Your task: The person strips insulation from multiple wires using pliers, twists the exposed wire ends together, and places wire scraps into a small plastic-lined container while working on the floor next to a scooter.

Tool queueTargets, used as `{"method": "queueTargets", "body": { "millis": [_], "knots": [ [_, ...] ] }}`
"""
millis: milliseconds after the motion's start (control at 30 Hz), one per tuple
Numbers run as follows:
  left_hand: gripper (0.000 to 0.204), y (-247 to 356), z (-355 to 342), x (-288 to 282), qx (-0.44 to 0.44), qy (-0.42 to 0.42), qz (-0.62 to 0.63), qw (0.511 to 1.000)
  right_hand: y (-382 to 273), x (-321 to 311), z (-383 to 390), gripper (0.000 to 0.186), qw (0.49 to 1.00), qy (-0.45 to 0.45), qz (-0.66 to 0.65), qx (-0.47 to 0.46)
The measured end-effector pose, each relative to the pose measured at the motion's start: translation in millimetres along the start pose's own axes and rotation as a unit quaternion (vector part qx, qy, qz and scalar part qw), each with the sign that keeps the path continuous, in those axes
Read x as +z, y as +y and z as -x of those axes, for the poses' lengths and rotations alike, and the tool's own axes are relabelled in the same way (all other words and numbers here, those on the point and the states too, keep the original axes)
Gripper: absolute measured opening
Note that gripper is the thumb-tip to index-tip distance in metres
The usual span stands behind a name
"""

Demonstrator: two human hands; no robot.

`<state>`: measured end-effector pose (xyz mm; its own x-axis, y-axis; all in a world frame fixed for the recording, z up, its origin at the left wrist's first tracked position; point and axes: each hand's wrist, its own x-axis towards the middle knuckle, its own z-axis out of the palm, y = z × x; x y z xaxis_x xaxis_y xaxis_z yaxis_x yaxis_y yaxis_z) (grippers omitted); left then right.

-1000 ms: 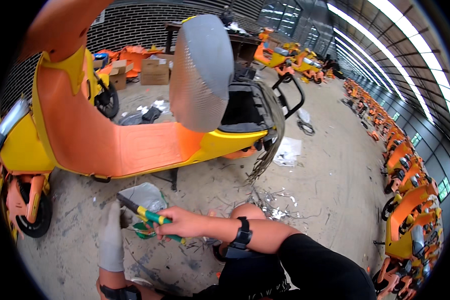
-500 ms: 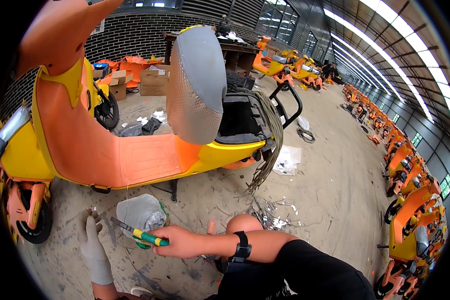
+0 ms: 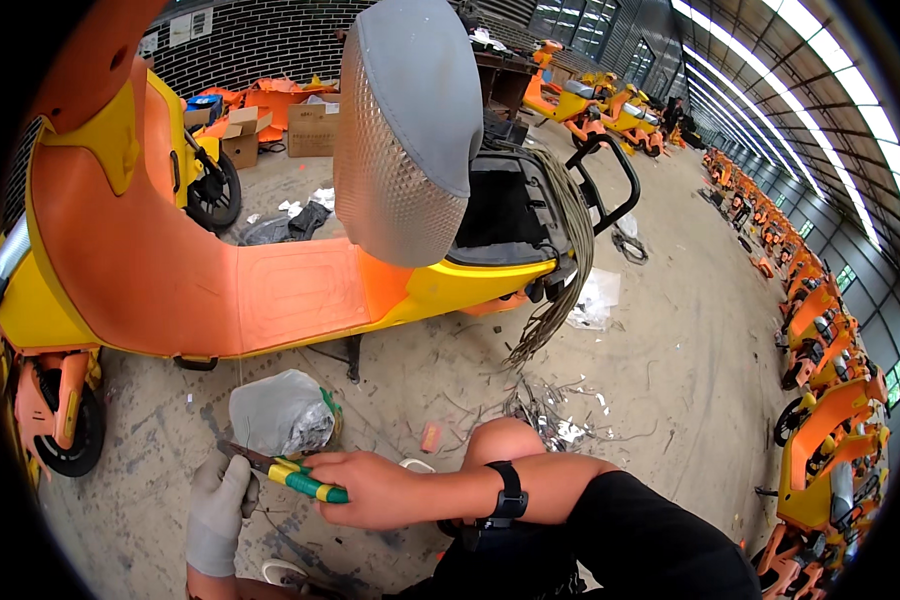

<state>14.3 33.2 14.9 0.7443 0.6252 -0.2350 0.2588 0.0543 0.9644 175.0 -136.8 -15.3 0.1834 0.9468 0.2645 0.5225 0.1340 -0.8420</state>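
My right hand (image 3: 375,488), bare, is wrapped round the green-and-yellow handles of a pair of pliers (image 3: 305,480). The dark jaws point left and meet the fingertips of my left hand (image 3: 215,510). That hand wears a pale grey glove, and its fingers are curled in a pinch. What they hold is too small to make out. A thin wire or thread (image 3: 239,370) runs down in front of the scooter toward the hands. Just beyond the pliers lies a translucent plastic bag (image 3: 275,410) with green and yellow at its edge.
An orange-and-yellow scooter (image 3: 300,290) stands across the front, its grey seat (image 3: 410,110) tipped up. A bundle of cables (image 3: 560,290) hangs from its rear. Wire scraps (image 3: 545,410) litter the floor. Cardboard boxes (image 3: 313,130) stand behind; more scooters (image 3: 820,440) line the right.
My left hand has moved right and its outstretched fingers have curled in at the plier jaws. The pliers have dropped slightly lower in the view. The whole view has shifted a little.
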Motion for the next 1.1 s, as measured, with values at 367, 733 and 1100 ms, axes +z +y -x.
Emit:
{"method": "queueTargets", "body": {
  "millis": [367,733,1100],
  "knots": [
    [0.03,10,-1,-1,-0.024,-0.071,0.028,0.997,-9,-20,1,0.016,0.996,-0.055,-0.04,0.063],
    [0.02,9,4,5,-0.067,-0.036,0.122,0.99,-9,-18,3,0.018,0.998,-0.038,-0.044,0.034],
    [0.019,6,3,3,-0.068,-0.058,0.119,0.989,-7,-18,3,0.017,0.997,-0.056,-0.029,0.041]
  ]
}}
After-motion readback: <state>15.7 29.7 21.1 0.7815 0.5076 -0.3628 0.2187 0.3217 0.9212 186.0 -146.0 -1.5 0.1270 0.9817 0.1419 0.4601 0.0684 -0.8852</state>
